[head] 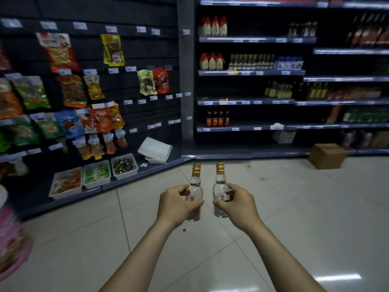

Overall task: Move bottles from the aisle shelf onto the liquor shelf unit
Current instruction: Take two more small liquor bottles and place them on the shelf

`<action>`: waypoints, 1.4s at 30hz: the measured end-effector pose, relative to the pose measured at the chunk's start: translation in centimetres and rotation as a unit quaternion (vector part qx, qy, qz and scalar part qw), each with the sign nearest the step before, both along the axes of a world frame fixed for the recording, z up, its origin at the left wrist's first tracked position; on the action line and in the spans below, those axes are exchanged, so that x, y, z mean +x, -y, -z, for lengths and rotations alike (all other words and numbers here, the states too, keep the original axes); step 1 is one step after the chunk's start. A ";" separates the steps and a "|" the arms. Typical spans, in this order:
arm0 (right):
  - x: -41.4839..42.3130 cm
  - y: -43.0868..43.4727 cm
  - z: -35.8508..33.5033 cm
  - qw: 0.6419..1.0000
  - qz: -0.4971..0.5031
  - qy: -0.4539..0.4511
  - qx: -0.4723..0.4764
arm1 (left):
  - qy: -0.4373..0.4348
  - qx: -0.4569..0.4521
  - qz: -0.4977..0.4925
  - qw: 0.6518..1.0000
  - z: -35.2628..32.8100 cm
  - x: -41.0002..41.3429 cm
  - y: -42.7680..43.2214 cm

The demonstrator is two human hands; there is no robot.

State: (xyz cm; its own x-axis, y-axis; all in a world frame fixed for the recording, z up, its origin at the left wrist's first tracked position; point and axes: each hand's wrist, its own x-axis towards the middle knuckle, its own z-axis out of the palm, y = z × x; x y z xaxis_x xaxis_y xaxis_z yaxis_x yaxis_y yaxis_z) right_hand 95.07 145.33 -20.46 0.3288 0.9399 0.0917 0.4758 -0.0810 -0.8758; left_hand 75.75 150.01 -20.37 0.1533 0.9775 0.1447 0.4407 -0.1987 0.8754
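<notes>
Two small clear glass bottles with gold screw caps and red-marked labels are held upright above the tiled floor (294, 207), side by side and just apart. The left bottle (194, 194) is gripped around its lower body by the left hand (175, 204), fingers wrapped over the label. The right bottle (221, 193) is gripped in like manner by the right hand (239, 205), thumb and fingers closed on the label area. Both forearms are extended forward from the bottom edge of the view. The liquor shelf unit (250, 102) is seen ahead and to the right, well apart from the bottles; its tiers carry rows of white-bodied bottles, small clear bottles and dark bottles with red labels, with wide bare stretches on several tiers. A cardboard box (327, 155) is noted on the floor against the unit's bottom edge. To the left, a dark panel rack (147, 49) is hung with packaged snacks, and white trays (96, 174) of loose goods are set along its bottom ledge. Detail on labels is blurred and cannot be read
</notes>
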 end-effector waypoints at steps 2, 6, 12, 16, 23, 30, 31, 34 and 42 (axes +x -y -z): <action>4.0 -4.0 -0.3 1.000 -0.002 0.001 -0.001 | 0.007 -0.006 0.002 1.000 -0.2 4.2 -4.1; 11.4 -11.6 -1.1 1.000 -0.007 0.011 0.000 | 0.018 -0.009 0.005 1.000 -0.8 11.6 -11.7; 21.4 -21.9 -0.8 1.000 0.015 0.012 0.008 | 0.025 -0.010 0.009 1.000 -0.6 21.7 -22.7; 28.1 -30.6 -0.1 0.999 0.029 0.006 0.012 | 0.024 0.000 0.042 0.999 0.0 28.9 -31.4; 40.7 -47.8 -1.1 0.999 0.042 0.007 0.018 | 0.037 0.017 0.063 0.997 -1.0 42.1 -49.6; 51.3 -61.2 -3.0 0.998 0.056 0.018 0.022 | 0.049 0.025 0.082 0.995 -2.8 53.3 -63.3; 52.7 -62.9 -3.0 0.998 0.056 0.016 0.022 | 0.047 0.028 0.086 0.995 -2.8 54.7 -65.2; 57.2 -68.3 -2.6 0.998 0.053 0.016 0.024 | 0.053 0.030 0.082 0.995 -2.8 59.2 -70.7; 71.7 -84.4 -2.9 0.998 0.049 0.009 0.043 | 0.046 0.054 0.077 0.994 -4.4 72.9 -85.7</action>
State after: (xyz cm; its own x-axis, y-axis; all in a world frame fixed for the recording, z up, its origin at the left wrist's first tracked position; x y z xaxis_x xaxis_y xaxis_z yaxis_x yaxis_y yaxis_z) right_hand 166.77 229.68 -17.58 0.4172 0.8914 0.1770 0.4844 -0.0533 -0.8732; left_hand 148.65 235.68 -15.92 0.2820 0.9211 0.2683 0.3162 -0.3533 0.8805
